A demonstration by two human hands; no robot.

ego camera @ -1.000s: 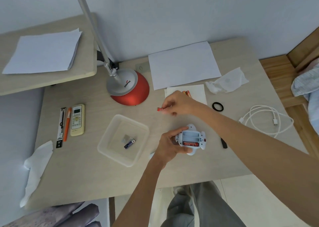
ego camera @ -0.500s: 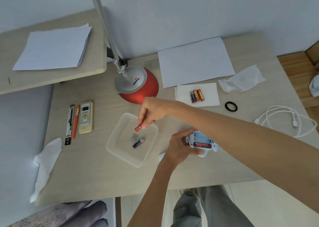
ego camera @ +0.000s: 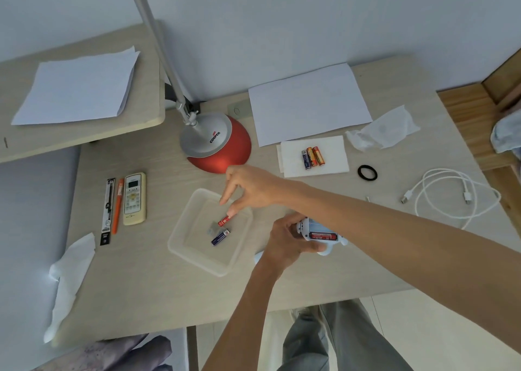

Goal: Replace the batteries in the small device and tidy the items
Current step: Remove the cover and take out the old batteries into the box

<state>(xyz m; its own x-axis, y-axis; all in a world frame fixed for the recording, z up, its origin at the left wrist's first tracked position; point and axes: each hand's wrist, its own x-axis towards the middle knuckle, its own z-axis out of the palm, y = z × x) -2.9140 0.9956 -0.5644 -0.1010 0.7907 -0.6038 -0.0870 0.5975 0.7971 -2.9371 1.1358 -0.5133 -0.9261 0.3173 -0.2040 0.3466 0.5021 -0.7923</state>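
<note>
My right hand (ego camera: 253, 190) hovers over the clear plastic tray (ego camera: 180, 246), its fingertips on the upper end of a red battery (ego camera: 224, 220) that dips into the tray; the index finger is lifted away. A blue battery (ego camera: 220, 237) lies on the tray floor beside a small grey piece (ego camera: 212, 227). My left hand (ego camera: 284, 243) grips the small white device (ego camera: 318, 233), back cover off, with one red battery in its compartment. Three fresh batteries (ego camera: 313, 157) rest on a white tissue (ego camera: 332, 156) farther back.
The red lamp base (ego camera: 222, 150) stands just behind the tray. A remote (ego camera: 134, 198), an orange pen (ego camera: 117, 205) and a black refill pack (ego camera: 108, 211) lie at the left. Paper sheet (ego camera: 307, 102), crumpled wrapper (ego camera: 383, 132), black ring (ego camera: 367, 172) and white cable (ego camera: 451, 195) sit to the right.
My right hand carried the red battery left from beside the device to above the tray and lowered it inside. The left hand kept hold of the device.
</note>
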